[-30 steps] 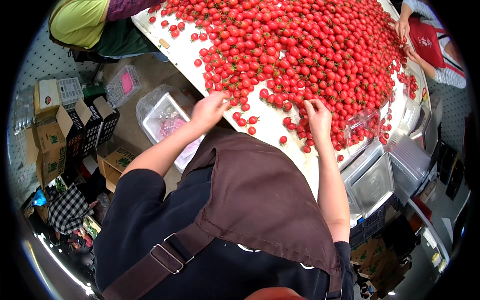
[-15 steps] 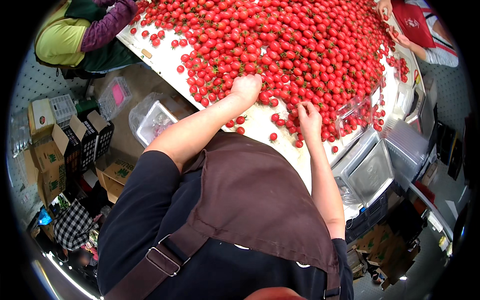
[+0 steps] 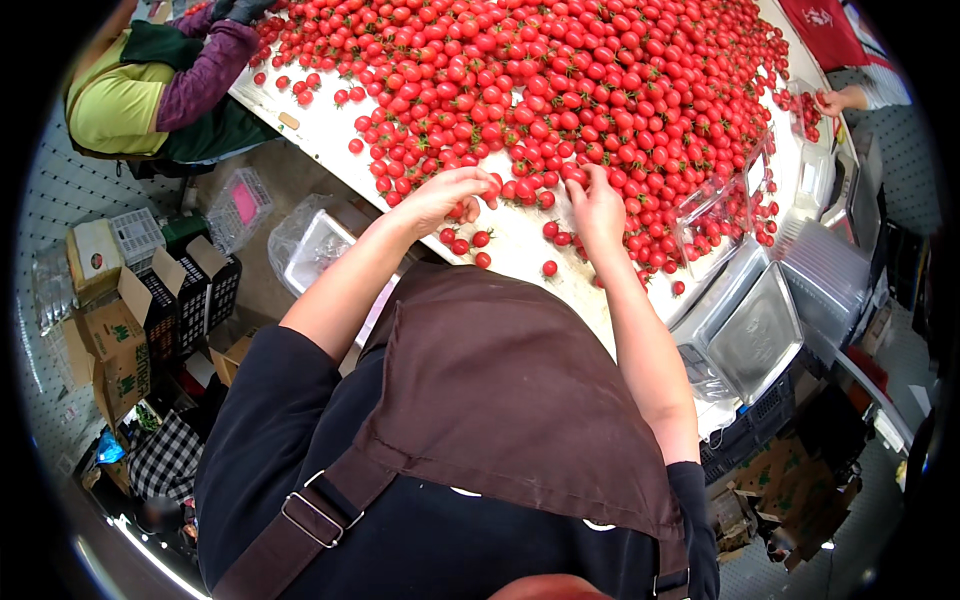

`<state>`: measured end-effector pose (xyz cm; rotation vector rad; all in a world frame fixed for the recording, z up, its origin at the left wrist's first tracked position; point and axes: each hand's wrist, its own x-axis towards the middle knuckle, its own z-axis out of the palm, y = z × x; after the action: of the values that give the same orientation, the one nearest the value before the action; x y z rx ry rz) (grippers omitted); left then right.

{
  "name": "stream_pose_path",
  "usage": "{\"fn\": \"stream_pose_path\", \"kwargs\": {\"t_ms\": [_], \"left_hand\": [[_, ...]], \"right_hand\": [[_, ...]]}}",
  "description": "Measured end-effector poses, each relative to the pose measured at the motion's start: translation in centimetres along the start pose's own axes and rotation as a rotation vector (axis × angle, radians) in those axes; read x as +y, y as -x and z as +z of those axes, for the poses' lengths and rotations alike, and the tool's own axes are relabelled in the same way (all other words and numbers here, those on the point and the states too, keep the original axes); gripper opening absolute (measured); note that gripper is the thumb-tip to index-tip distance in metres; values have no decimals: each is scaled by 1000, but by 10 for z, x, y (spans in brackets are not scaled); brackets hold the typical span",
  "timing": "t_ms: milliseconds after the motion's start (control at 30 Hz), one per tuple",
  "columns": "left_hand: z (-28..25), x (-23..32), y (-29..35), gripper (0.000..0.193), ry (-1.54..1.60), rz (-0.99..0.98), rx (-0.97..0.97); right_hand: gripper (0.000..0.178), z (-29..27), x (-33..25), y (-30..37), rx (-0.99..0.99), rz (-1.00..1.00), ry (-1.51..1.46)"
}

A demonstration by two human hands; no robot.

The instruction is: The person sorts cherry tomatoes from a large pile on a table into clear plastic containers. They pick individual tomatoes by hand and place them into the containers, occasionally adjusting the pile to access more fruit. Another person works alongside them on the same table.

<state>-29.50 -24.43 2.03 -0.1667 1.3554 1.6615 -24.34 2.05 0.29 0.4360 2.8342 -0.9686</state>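
A broad heap of red cherry tomatoes [image 3: 600, 90], many with green stems, covers most of the white table [image 3: 325, 130]. At the heap's near edge my left hand [image 3: 440, 200] is closed, with a cherry tomato [image 3: 492, 188] at its fingertips. My right hand [image 3: 600, 212] reaches into the heap's near edge, thumb and fingers bent around a cherry tomato [image 3: 575, 174]. A few loose tomatoes lie between my hands and the table's near edge. Right of my right hand, an open clear plastic clamshell [image 3: 712, 222] has tomatoes in and around it.
Clear plastic lids [image 3: 750, 335] and stacked clear containers [image 3: 820, 280] stand at the table's right side. Co-workers are at the far left, in a purple sleeve [image 3: 208, 75], and far right, with a hand [image 3: 840, 100] by another container. Cardboard boxes [image 3: 118, 345] and crates lie at left.
My left hand has drawn back left and nearer, out of the heap, with a cherry tomato. My right hand has shifted slightly left and farther in. The far-right co-worker's hands have moved.
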Motion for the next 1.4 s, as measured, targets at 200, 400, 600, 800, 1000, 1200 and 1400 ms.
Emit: {"fn": "stream_pose_path", "kwargs": {"t_ms": [200, 400, 600, 800, 1000, 1200, 1400], "left_hand": [[23, -1, 3, 29, 85, -64, -21], [74, -11, -7, 48, -72, -223, -182], [59, -19, -3, 37, -17, -268, -150], [59, -4, -5, 35, 21, -195, -15], [58, -2, -30, 25, -320, 7, 133], [96, 7, -84, 31, -1011, 458, 294], [120, 9, -125, 29, -1593, 485, 290]], "right_hand": [[21, -28, 9, 24, -359, 471, -1346], [36, -28, -22, 63, -410, 204, -768], [21, -42, 2, 34, 15, 243, -297], [27, -17, 14, 3, -19, -83, 370], [30, -25, 22, 7, -176, 243, -308], [22, -64, 54, 46, -360, 482, -1558], [18, -62, 64, 51, -262, 477, -1370]]}}
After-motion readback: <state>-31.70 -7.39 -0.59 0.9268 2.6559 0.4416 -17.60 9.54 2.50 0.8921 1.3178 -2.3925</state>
